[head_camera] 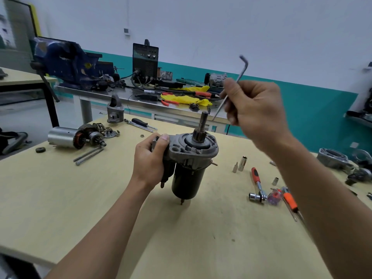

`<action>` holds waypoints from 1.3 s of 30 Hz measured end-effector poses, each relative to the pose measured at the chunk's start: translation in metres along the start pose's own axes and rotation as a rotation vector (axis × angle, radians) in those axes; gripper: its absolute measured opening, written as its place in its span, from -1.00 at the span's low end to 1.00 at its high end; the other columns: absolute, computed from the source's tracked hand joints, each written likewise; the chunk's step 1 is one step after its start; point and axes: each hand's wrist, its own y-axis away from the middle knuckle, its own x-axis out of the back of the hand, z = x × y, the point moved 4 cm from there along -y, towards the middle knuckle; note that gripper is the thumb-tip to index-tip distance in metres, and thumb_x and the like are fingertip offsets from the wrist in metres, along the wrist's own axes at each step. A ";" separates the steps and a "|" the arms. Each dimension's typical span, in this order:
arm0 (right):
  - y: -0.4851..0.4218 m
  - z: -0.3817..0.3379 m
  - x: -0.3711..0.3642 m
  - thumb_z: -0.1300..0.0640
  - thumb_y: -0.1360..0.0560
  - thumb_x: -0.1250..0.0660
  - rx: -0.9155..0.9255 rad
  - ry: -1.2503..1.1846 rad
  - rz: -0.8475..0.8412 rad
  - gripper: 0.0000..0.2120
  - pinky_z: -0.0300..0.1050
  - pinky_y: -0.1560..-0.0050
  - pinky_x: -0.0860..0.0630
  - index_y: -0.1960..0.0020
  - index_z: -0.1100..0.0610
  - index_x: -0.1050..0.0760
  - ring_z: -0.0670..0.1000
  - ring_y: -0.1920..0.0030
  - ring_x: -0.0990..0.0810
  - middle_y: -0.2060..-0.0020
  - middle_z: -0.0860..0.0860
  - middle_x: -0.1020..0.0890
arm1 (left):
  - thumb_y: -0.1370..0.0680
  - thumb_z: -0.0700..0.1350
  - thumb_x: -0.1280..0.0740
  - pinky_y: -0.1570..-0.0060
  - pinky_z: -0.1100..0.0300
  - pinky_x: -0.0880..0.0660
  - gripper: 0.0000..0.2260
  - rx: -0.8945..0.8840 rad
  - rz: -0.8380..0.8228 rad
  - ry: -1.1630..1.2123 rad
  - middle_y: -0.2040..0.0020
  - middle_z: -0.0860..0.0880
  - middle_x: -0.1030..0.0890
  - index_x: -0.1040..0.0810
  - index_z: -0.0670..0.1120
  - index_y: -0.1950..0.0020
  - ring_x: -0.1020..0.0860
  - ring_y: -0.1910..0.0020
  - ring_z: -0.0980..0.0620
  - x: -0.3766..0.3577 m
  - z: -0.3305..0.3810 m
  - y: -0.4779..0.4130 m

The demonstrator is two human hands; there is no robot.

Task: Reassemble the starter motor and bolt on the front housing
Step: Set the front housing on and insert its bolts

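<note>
left hand [150, 160]: grips the one starter motor [187, 164], upright over the table [100, 198], shaft up;
right hand [255, 109]: pinches one hex key [231, 87], raised beside the shaft;
loose: two long bolts [88, 156] left; one ratchet [256, 175] right

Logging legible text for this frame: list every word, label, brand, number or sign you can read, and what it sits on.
No text can be read in this frame.
Front panel of the welder: markings too small and blurred.
Board on the left wall: blurred, unreadable.
Starter motor, gripped by the left hand: no label shows.
Hex key, held in the right hand: no marking shows.
</note>
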 end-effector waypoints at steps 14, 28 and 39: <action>0.017 0.004 -0.024 0.15 -0.64 -0.22 -0.035 0.216 -0.450 -0.81 -0.23 0.41 -0.48 0.13 0.10 -0.51 -0.08 0.42 -0.52 0.39 -0.03 -0.58 | -0.47 0.18 -0.25 0.30 0.05 -0.41 -0.71 0.022 -0.005 0.011 0.38 0.06 -0.53 -0.56 0.07 0.35 -0.47 0.33 0.02 0.000 0.004 0.002; 0.013 0.001 -0.041 0.09 -0.63 -0.23 -0.083 0.364 -0.519 -0.78 -0.29 0.42 -0.46 0.16 0.02 -0.55 -0.20 0.46 -0.53 0.33 -0.02 -0.64 | -0.48 0.17 -0.25 0.30 0.10 -0.39 -0.72 0.001 -0.018 0.014 0.40 0.11 -0.50 -0.56 0.10 0.36 -0.45 0.35 0.09 0.000 0.004 0.001; 0.007 0.002 -0.039 0.11 -0.64 -0.23 -0.113 0.358 -0.600 -0.76 -0.14 0.44 -0.50 0.13 0.18 -0.56 -0.06 0.53 -0.53 0.39 0.00 -0.64 | -0.48 0.18 -0.26 0.26 0.04 -0.37 -0.70 0.003 -0.012 0.026 0.35 -0.02 -0.49 -0.53 0.04 0.35 -0.43 0.30 -0.01 0.000 0.000 0.000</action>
